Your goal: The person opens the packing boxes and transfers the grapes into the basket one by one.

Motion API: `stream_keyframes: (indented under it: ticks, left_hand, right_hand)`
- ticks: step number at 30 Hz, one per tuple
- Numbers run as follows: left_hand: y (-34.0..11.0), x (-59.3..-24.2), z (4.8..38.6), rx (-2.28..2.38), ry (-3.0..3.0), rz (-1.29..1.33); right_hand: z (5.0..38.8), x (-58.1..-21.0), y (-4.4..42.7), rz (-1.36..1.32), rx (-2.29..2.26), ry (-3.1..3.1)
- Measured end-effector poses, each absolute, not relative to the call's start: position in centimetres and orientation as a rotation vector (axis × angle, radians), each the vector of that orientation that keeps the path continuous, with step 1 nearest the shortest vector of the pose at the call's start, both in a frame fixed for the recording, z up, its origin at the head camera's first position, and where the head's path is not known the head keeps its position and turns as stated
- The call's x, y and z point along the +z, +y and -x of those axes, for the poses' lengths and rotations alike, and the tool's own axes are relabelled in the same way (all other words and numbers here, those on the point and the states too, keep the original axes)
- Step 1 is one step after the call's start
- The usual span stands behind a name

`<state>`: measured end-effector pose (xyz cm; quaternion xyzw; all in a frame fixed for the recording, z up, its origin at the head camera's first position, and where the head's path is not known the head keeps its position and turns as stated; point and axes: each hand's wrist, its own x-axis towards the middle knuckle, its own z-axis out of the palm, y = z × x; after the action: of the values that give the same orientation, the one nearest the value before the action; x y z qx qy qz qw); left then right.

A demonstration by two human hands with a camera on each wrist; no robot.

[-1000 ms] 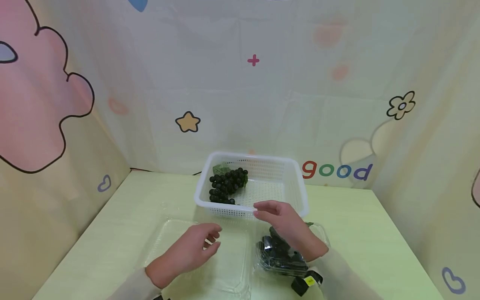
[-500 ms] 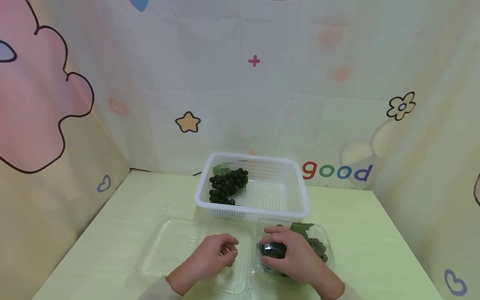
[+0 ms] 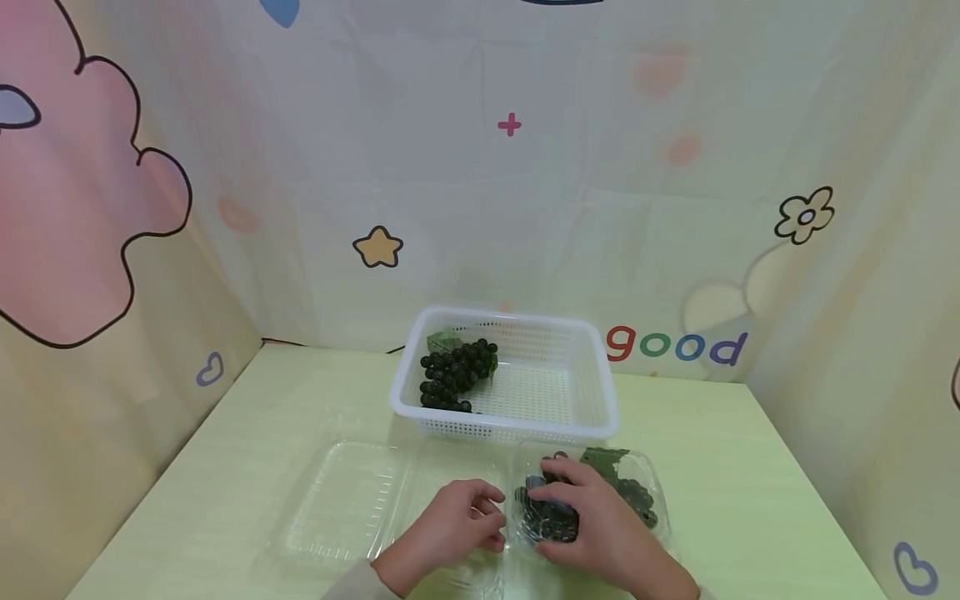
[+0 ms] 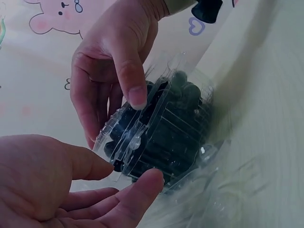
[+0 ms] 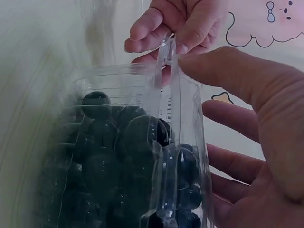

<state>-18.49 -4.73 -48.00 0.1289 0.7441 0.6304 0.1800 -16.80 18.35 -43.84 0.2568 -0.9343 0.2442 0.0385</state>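
Note:
A clear hinged plastic clamshell box [image 3: 630, 475] holds dark grapes [image 3: 637, 500] and a green leaf [image 3: 602, 461]; its lid lies over them. My right hand [image 3: 609, 525] rests across the lid, fingers spread and thumb at the near rim. In the left wrist view, the right thumb [image 4: 136, 90] lies straight against the rim. My left hand [image 3: 457, 525] is at the box's left corner. Its thumb [image 4: 92, 164] and forefinger [image 4: 142, 192] stand apart on either side of the rim there. Whether they touch it cannot be told.
Behind the box stands a white perforated basket [image 3: 600, 375] with a bunch of dark grapes [image 3: 453, 371] at its left side. Another clear plastic container [image 3: 330, 508] lies open on the pale green table [image 3: 720, 483], left of the box. Printed curtains [image 3: 480, 208] enclose the table.
My right hand has come down and back from near the basket's rim onto the lid. My left hand has moved right, from over the open container to the box's left corner.

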Motion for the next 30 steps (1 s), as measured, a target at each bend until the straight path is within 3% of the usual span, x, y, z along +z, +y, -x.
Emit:
stream_keyframes:
  ticks: [30]
  left_hand:
    - [-3.9,-48.5,19.7,1.813,2.017,-0.265]
  right_hand:
    - [16.9,-43.0,17.0,-1.093,0.215,-2.855]
